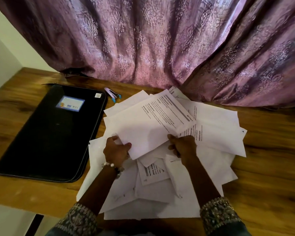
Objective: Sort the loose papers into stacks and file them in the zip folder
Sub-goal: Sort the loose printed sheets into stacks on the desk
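a messy heap of loose papers (pixel 160 167) covers the middle of the wooden table (pixel 271 167). the left hand (pixel 116 149) pinches the near left corner of a printed sheet (pixel 148 126) lying on top of the heap, thumb on top and fingers curled under it. the right hand (pixel 182 145) grips the same sheet at its near right edge, fingers curled round the paper. a black zip folder (pixel 46 133) lies flat and closed to the left of the heap, just beside it. a small stapler (pixel 111 93) sits past the folder's far corner, near the purple curtain (pixel 160 40)
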